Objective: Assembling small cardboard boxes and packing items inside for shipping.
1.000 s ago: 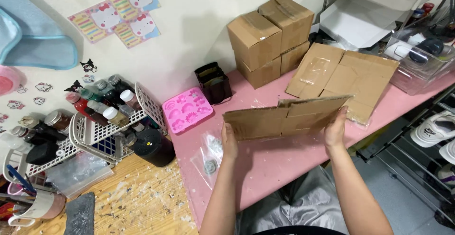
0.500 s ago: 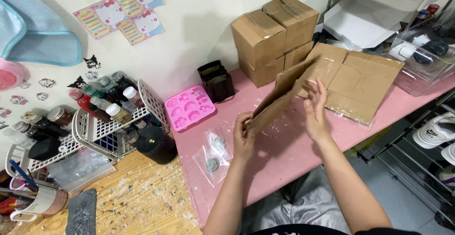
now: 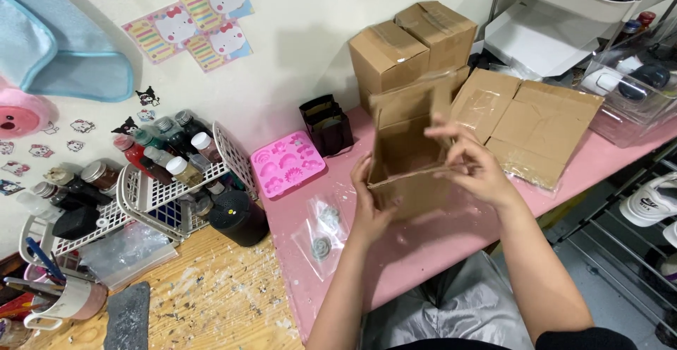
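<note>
Now we are opening the flat cardboard box (image 3: 409, 149) above the pink table (image 3: 437, 237); left hand (image 3: 368, 205) and right hand (image 3: 476, 170) grasp its sides. Squaring it probably needs steady, even pressure.

Held carton (image 3: 409, 145): plain brown cardboard, unprinted.
Stacked boxes (image 3: 412, 43): same brown, with clear tape strips.
Flattened cardboard (image 3: 543, 121): brown, glossy tape patches.
Table mat (image 3: 437, 240): solid pink, pale smudges.
Silicone mould (image 3: 288, 164): bright pink.
Wooden surface (image 3: 204, 300): light tan, flecked white.
Wire basket (image 3: 151, 195): white.
Small holder (image 3: 328, 124): dark brown, nearly black.
Towel (image 3: 49, 53): light blue.
Wall stickers (image 3: 197, 15): striped pastel, white cat figures, red bows.
</note>
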